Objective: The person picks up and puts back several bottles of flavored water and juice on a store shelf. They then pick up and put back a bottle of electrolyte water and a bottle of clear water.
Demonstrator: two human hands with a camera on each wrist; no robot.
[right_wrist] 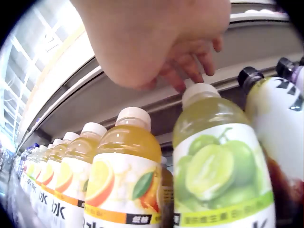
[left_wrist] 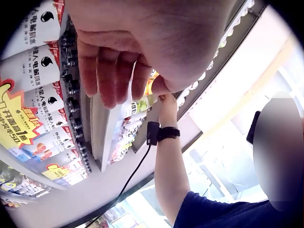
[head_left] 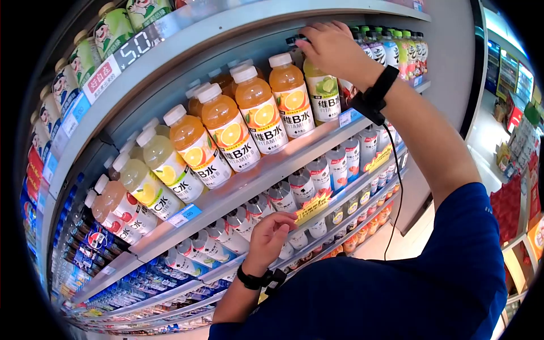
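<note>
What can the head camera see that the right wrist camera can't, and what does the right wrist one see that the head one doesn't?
Only the head view: the left hand, the blue sleeve and the big 5.0 price sign.
Only the right wrist view: the ceiling grid.
Both: the right hand, orange drink bottles and the green-fruit bottle.

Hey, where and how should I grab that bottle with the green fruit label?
Probably by the tapered shoulder just below its white cap, from the front and slightly above. The green-fruit bottle stands upright near the front of the shelf; an orange bottle and a dark-capped bottle flank it closely, leaving little side room.
</note>
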